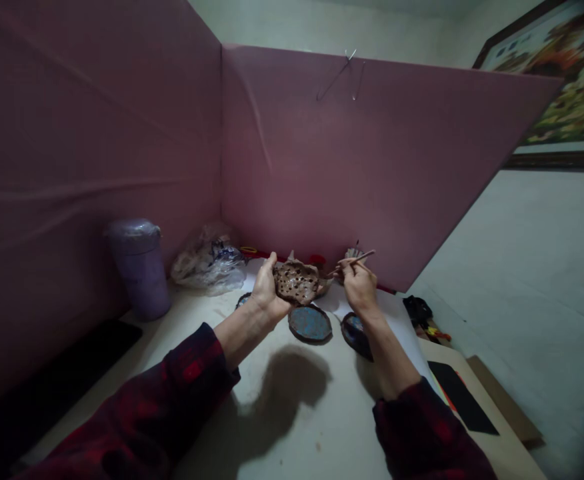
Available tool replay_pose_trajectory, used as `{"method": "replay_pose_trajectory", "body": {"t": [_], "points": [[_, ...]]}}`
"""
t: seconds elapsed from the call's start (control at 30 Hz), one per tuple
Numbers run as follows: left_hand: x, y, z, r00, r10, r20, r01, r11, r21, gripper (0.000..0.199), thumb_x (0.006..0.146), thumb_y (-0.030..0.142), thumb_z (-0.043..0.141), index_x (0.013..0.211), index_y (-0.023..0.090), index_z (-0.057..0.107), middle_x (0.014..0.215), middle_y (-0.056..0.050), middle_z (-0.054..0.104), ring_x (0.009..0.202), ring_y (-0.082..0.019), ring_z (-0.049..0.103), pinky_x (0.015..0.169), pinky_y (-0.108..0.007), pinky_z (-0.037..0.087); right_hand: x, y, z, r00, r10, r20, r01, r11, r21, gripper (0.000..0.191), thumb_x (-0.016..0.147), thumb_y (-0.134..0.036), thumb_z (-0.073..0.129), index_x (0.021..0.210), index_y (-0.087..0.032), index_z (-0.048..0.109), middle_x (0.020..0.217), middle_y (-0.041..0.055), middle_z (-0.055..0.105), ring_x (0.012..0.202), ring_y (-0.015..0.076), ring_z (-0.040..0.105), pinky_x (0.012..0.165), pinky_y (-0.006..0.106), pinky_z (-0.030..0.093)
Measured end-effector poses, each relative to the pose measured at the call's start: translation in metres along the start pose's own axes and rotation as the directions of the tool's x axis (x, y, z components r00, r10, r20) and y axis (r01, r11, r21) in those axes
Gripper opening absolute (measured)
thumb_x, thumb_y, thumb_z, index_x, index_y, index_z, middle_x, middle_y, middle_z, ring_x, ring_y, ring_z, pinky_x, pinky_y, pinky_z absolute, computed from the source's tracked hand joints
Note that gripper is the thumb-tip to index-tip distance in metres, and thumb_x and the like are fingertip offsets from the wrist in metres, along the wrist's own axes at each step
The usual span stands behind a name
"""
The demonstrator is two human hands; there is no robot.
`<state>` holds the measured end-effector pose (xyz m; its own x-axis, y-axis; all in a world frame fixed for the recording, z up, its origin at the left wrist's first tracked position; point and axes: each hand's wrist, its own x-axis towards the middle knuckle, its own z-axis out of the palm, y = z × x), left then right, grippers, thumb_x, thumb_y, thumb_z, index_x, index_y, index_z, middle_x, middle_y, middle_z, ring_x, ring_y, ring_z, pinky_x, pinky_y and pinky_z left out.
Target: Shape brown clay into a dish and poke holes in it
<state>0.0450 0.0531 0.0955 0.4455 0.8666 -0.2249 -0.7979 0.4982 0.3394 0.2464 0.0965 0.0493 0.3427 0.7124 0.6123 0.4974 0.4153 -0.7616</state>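
A brown, rough-edged piece with many dark holes (296, 283) rests in my left hand (266, 288), thumb up along its left side. My right hand (358, 283) pinches a thin paintbrush (365, 256); its lower end points left toward the holed piece, and I cannot tell whether it touches. Under the piece lies a round disc with a blue top and dark rim (311, 324). A second dark round disc (355, 332) sits partly behind my right wrist. Another disc (243, 300) is mostly hidden by my left forearm.
At the left stand a purple lidded tumbler (142, 273) and a crumpled clear plastic bag (209, 263). Pink panels (362, 160) wall the white table (282, 427) at the back and left. A black flat rectangle (465, 398) and a cardboard piece (505, 400) lie at the right.
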Motion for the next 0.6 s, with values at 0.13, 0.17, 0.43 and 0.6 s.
{"method": "replay_pose_trajectory", "body": {"t": [0.13, 0.17, 0.43, 0.6], "points": [[0.001, 0.0, -0.001, 1.0, 0.011, -0.016, -0.011, 1.0, 0.009, 0.042, 0.094, 0.048, 0.039, 0.087, 0.013, 0.061, 0.082, -0.015, 0.071, 0.087, -0.03, 0.071, 0.086, -0.056, 0.053, -0.001, 0.019, 0.007, 0.995, -0.003, 0.104, 0.003, 1.0, 0.001, 0.044, 0.079, -0.062, 0.057, 0.079, -0.018, 0.066, 0.071, 0.0048, 0.07, 0.066, 0.0201, 0.067, 0.068, 0.035, 0.057], [0.001, 0.0, -0.001, 1.0, 0.013, -0.016, -0.013, 1.0, 0.013, 0.042, 0.094, 0.048, 0.039, 0.087, 0.013, 0.061, 0.083, -0.015, 0.071, 0.087, -0.03, 0.071, 0.087, -0.056, 0.053, -0.001, 0.016, 0.005, 0.997, -0.009, 0.081, 0.008, 1.0, 0.009, 0.044, 0.08, -0.061, 0.057, 0.081, -0.018, 0.067, 0.073, 0.0051, 0.071, 0.068, 0.0201, 0.068, 0.068, 0.035, 0.057], [0.003, 0.001, -0.003, 0.999, 0.027, -0.023, -0.026, 0.999, 0.042, 0.045, 0.095, 0.049, 0.037, 0.092, 0.012, 0.063, 0.087, -0.016, 0.071, 0.088, -0.03, 0.07, 0.086, -0.054, 0.053, -0.006, -0.067, -0.029, 0.932, -0.08, -0.352, 0.204, 0.922, 0.329, 0.033, 0.09, -0.05, 0.055, 0.087, -0.017, 0.057, 0.072, 0.0011, 0.069, 0.053, 0.0152, 0.068, 0.053, 0.03, 0.058], [0.004, 0.001, -0.003, 0.998, 0.044, -0.041, -0.042, 0.997, 0.059, 0.047, 0.095, 0.051, 0.036, 0.092, 0.012, 0.062, 0.09, -0.017, 0.07, 0.087, -0.03, 0.07, 0.083, -0.053, 0.054, -0.022, -0.107, -0.037, 0.912, -0.119, -0.392, 0.292, 0.861, 0.417, 0.03, 0.09, -0.045, 0.057, 0.079, -0.018, 0.055, 0.064, -0.0006, 0.068, 0.045, 0.0137, 0.064, 0.044, 0.026, 0.055]]}}
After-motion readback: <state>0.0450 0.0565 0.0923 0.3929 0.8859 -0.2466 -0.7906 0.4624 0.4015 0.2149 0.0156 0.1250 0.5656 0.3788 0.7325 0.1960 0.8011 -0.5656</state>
